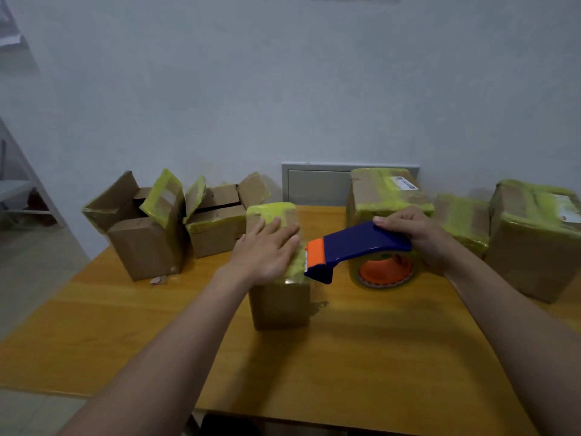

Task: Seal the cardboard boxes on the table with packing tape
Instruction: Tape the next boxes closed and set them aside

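Pressing down with the left hand (267,250), fingers straight and flat, on the yellow-taped top of the middle box (279,306), dead centre of the desk (125,335). Sealed boxes (534,247) from 1 to 2 o'clock, open-flapped boxes (141,243) at 10 and 11. Gripping the blue tape dispenser (361,240) with the right hand (421,237), fingers curled over it, orange nose touching the middle box's 3 o'clock edge.

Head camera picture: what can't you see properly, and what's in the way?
All in the head view:
Top seam of the small brown cardboard box: covered by the flat left hand.
White label on the back taped cardboard box: print too small, blurred.
Inside of the open-flapped cardboard box: hidden by its flaps.
Far-right taped cardboard box: cut off by the right edge.
Right hand, curled fingers: mostly behind the blue-and-orange plastic tape dispenser.
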